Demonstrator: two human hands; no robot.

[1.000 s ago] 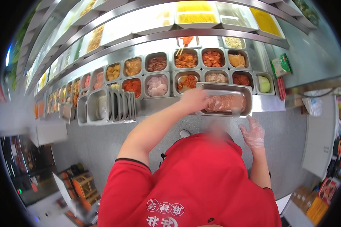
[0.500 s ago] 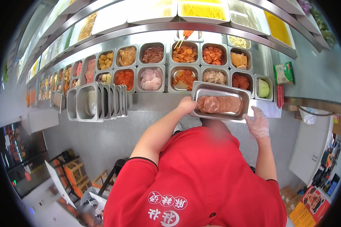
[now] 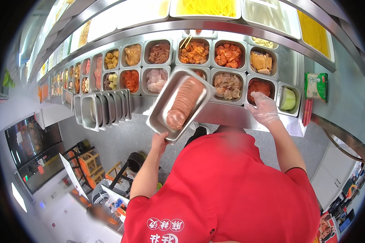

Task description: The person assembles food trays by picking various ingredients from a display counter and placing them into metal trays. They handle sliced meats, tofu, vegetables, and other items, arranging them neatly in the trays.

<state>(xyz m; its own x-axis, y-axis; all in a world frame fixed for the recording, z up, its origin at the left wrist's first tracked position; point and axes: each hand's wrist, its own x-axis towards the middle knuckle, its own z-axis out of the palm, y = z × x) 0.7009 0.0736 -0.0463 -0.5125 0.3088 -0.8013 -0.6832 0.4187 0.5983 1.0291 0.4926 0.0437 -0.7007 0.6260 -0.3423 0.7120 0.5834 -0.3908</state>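
The left hand [image 3: 160,141] is bare, its grip clasping the near end of a rectangular stainless-steel pan [image 3: 170,98] by the rim. The pan stands aslant: its near end is out beyond the front edge of the surface [image 3: 231,116], its far end over the front row of food pans [image 3: 228,101]. Overlapping round slices of pink meat [image 3: 185,101] lie along its middle.

Held at one end by one hand, the pan could dip or twist; a tired wrist or slick rim would be the cause, and the slices could slide or spill onto the grey floor [image 3: 266,143]. If its far end knocks the rims beneath, the row could be jolted apart, close to the pale raw meat [image 3: 227,86].

The right hand [image 3: 264,108], in a clear plastic glove, has its fingers partly spread and nothing visible in its grip. It is just before the dark red meat [image 3: 257,86]; whether the fingertips touch it, I cannot tell. Should the baggy glove dip in, sauce could be carried onto the slices or the pale green vegetable [image 3: 288,99] alongside. The chopsticks [image 3: 185,41], sticking out at the orange-red marinated meat [image 3: 194,54], could be knocked by a careless sweep.
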